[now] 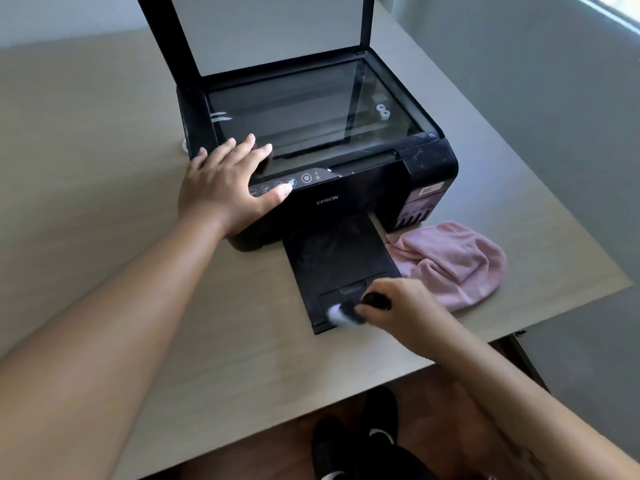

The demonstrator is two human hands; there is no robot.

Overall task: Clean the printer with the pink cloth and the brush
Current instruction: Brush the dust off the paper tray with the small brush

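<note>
Brushing looks under way and wiping not begun: right fingers [367,308] grip the brush [341,315] on the printer [346,202] tray [332,251], left fingers [256,154] lie straight on its top, and the pink cloth [453,265] lies just beyond the right fingers.

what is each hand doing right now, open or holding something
Left hand: open, fingers straight, resting flat on the printer.
Right hand: gripping the brush, bristles at the near end of the output tray.

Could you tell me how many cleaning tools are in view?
2: the brush, gripped by the right hand on the printer tray; the pink cloth on the table beside it.
</note>
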